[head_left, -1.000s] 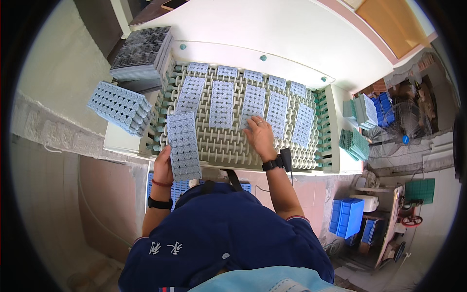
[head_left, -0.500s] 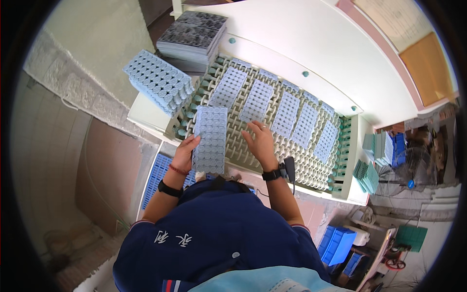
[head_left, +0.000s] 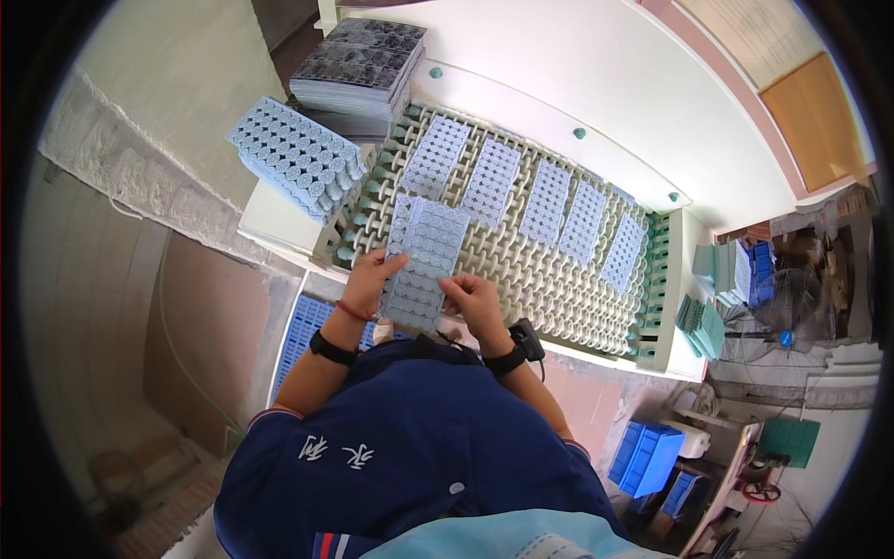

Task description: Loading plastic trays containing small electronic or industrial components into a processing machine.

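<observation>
Between my two hands, above the near left part of a roller conveyor (head_left: 549,289), is a light-blue panel of joined round discs (head_left: 426,265). My left hand (head_left: 371,282) is closed on its left edge, the thumb lying on the face. At the lower right edge, the fingers of my right hand (head_left: 475,303) pinch it. A lengthwise line near its left side may be the edge of a second panel; I cannot tell. Several similar panels lie apart in a row on the rollers, among them a left one (head_left: 436,156) and a right one (head_left: 622,254).
On the ledge to the left stands a stack of blue disc panels (head_left: 296,158). Behind it rises a taller stack of dark-topped sheets (head_left: 358,61). A white machine hood (head_left: 521,84) borders the conveyor's far side. Blue bins (head_left: 645,458) and a fan (head_left: 784,303) stand at right.
My right hand has come left and down from over the rollers and now grips the panel. The held panel has shifted right and tilted. The row of panels on the conveyor looks slightly farther up.
</observation>
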A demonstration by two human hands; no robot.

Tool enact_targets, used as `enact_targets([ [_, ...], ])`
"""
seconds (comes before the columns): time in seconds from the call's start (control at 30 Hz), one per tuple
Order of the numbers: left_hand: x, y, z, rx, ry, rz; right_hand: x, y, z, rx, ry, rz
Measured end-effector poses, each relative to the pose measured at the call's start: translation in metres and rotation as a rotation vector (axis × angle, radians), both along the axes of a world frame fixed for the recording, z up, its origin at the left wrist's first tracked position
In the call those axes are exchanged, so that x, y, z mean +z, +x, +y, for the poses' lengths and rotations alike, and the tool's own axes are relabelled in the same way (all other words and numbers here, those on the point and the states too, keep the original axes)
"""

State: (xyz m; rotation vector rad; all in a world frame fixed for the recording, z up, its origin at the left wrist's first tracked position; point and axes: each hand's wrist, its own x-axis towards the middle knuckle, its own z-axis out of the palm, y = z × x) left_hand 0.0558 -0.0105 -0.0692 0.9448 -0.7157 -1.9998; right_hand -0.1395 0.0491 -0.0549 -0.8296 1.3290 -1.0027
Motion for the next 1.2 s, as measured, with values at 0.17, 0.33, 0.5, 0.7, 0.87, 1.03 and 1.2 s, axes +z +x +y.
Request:
enact_targets([
  [0.17,0.002,0.001,-0.019,-0.013,-0.411,-0.526,-0.002,-0.022,0.006,-0.076,0.060,0.104],
  [0.33,0.016,-0.009,-0.014,0.099,-1.025,-1.550,-0.004,-0.058,0.017,-0.134,0.113,0.437],
  [0.5,0.016,-0.033,0.008,-0.038,-1.405,-1.363,0.002,-0.094,0.034,-0.257,0.158,0.512],
  [0.7,0.008,-0.071,0.030,-0.469,-1.637,-1.033,0.005,-0.127,0.045,-0.363,0.118,0.476],
  [0.87,-0.004,-0.069,0.017,-0.603,-1.752,-1.128,0.002,-0.144,0.045,-0.382,0.135,0.682],
  [1.03,0.006,-0.045,0.007,-0.687,-1.682,-1.204,-0.004,-0.158,0.050,-0.405,0.105,0.703],
  [1.2,0.014,-0.037,0.001,-0.708,-1.653,-1.216,-0.001,-0.191,0.062,-0.470,0.079,0.520],
])
